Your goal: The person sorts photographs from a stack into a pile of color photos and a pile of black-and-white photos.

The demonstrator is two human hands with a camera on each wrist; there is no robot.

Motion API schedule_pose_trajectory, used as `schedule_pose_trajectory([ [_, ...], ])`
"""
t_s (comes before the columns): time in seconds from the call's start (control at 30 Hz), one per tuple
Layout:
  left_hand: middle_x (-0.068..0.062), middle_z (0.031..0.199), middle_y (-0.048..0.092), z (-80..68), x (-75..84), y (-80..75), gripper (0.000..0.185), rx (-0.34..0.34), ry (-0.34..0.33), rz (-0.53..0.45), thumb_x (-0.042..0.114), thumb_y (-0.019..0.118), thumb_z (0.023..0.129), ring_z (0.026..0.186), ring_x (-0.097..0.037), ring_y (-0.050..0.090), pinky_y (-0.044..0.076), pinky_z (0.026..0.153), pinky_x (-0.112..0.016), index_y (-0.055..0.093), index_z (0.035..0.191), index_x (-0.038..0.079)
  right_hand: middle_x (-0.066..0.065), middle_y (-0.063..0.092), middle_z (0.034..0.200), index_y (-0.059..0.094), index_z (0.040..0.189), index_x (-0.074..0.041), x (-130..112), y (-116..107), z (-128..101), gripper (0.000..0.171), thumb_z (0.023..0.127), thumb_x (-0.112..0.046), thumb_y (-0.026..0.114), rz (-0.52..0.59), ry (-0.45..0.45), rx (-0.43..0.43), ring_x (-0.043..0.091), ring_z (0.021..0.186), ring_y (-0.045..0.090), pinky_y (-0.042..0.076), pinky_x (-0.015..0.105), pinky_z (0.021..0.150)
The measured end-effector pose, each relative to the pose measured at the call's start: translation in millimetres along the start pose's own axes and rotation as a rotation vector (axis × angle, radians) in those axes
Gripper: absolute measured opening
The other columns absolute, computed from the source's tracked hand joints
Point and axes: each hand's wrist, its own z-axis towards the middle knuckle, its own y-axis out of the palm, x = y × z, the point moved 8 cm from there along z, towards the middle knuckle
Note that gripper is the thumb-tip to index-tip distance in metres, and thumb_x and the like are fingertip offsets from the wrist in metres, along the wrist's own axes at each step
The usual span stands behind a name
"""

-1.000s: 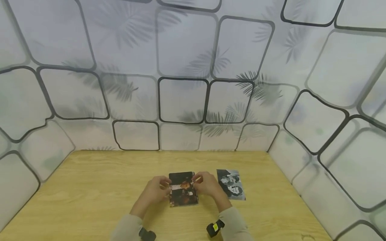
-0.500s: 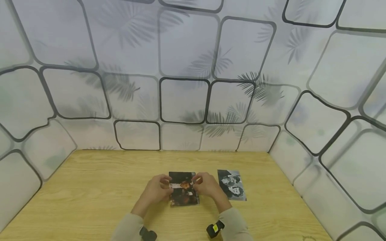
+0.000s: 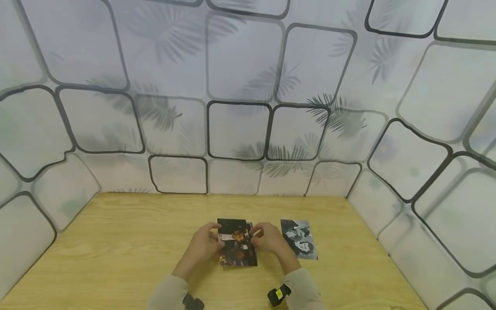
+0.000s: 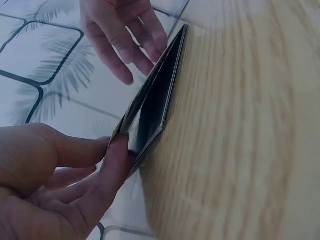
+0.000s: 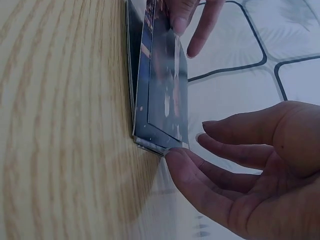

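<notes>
Sitting at the wooden table, we pinch a stack of dark photos at mid-table, left hand on its left edge, right hand on its right; a black-and-white photo lies just beside.

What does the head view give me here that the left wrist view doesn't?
Only the head view shows the black-and-white photo lying apart to the right of the stack, the printed top face, and both sleeves. Only the left wrist view shows the stack edge-on, its top photo lifted off those beneath, with the left thumb at the near corner. Both show the left hand, right hand, photo stack and wooden table.
</notes>
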Motion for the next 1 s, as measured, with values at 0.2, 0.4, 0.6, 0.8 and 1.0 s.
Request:
schedule_pose_trajectory([
  [0.2,-0.024,0.116,0.069,-0.3,-1.9,-13.1,0.043,0.087,0.007,0.056,-0.005,0.074,0.087,0.097,-0.032,0.073,0.066,0.075,-0.037,0.064,0.129,-0.002,0.020,0.070,0.103,0.068,0.118,0.003,-0.2,1.4,-1.3,0.026,0.092,-0.002,0.069,-0.001,0.004,-0.003,0.023,0.076,0.073,0.065,0.036,0.068],
  [0.4,-0.026,0.120,0.064,-0.9,-0.8,-25.0,0.041,0.093,-0.005,-0.093,-0.013,0.071,0.087,0.083,-0.021,0.073,0.065,0.061,-0.031,0.066,0.127,-0.002,0.020,0.071,0.105,0.068,0.121,0.001,-5.7,0.3,-2.2,0.029,0.092,-0.003,0.068,-0.001,-0.029,0.028,0.023,0.076,0.072,0.064,0.037,0.066],
  [0.6,-0.026,0.125,0.060,-6.4,8.3,-35.9,0.041,0.035,0.001,-0.192,-0.011,0.069,0.089,0.082,-0.019,0.073,0.064,0.061,-0.032,0.066,0.129,-0.003,0.021,0.071,0.106,0.063,0.130,0.001,-20.1,6.4,-3.2,0.035,0.095,-0.004,0.066,0.138,-0.138,0.028,0.023,0.078,0.074,0.067,0.040,0.071],
  [0.8,-0.027,0.127,0.060,-16.1,14.9,-49.5,0.043,-0.027,0.008,-0.155,-0.007,0.069,0.092,0.080,-0.019,0.073,0.065,0.062,-0.035,0.062,0.134,-0.004,0.017,0.071,0.097,0.062,0.132,0.002,-39.6,14.6,-4.5,0.038,0.094,0.001,0.068,0.205,-0.172,0.029,0.016,0.070,0.071,0.066,0.042,0.067],
  [1.0,-0.028,0.123,0.061,-27.5,11.2,-65.6,0.044,-0.067,-0.014,-0.060,-0.005,0.070,0.092,0.073,-0.018,0.069,0.065,0.060,-0.037,0.059,0.134,-0.006,0.010,0.072,0.092,0.065,0.128,-0.001,-53.9,36.5,-0.7,0.035,0.094,0.001,0.069,0.151,-0.203,-0.006,0.016,0.069,0.071,0.066,0.038,0.065],
])
